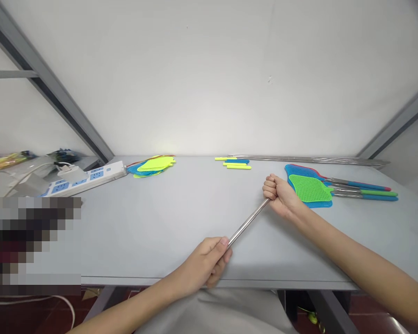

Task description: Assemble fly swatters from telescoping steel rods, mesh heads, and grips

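Observation:
A shiny metal rod [248, 224] slants over the grey table, its far end up and to the right. My left hand [212, 260] is closed around its near end, thumb lying along the metal. My right hand [277, 195] makes a fist at the far end; what is inside that fist is hidden. Just right of it lie fly swatters with perforated heads, a green one [311, 189] on top of blue ones, with metal shafts and coloured grips [377, 192]. Behind the hands are several yellow and blue handle grips [238, 167], beside a bundle of long metal rods [306, 160].
Yellow and blue swatter heads [156, 163] are stacked at the back left. A white power strip [91, 177] with plugs and cables lies left of them. The table [142, 232] meets a white wall between grey metal posts. The lower left is pixelated.

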Available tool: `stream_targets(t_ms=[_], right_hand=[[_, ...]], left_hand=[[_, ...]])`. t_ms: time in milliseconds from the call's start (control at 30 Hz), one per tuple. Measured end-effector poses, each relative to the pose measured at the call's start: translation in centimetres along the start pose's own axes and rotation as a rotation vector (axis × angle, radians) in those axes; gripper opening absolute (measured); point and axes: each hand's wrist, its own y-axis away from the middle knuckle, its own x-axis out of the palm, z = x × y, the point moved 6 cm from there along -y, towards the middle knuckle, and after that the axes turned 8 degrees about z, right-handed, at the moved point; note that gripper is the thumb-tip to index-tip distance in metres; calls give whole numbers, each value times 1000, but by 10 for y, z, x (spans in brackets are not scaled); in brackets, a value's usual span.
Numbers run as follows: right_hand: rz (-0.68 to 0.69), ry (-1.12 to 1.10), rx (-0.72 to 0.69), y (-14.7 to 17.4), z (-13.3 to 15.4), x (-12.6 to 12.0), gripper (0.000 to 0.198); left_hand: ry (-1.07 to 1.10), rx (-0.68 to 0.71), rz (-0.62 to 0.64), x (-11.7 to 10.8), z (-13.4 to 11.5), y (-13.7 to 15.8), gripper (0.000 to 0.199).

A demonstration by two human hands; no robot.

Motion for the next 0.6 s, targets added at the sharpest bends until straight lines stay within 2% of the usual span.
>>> stream_targets(t_ms=[133,333,500,600], right_hand=[[70,-57,22,1,6,2,25],[198,-180,156,-1,7,5,20],[141,-145,99,-7,13,-3,3],[91,-115,82,-10,15,-8,16]], left_hand=[[33,23,14,0,-1,-2,34],[84,28,34,0,-1,-4,34],[106,32,33,0,-1,-5,34],[104,35,38,1,-2,-4,35]])
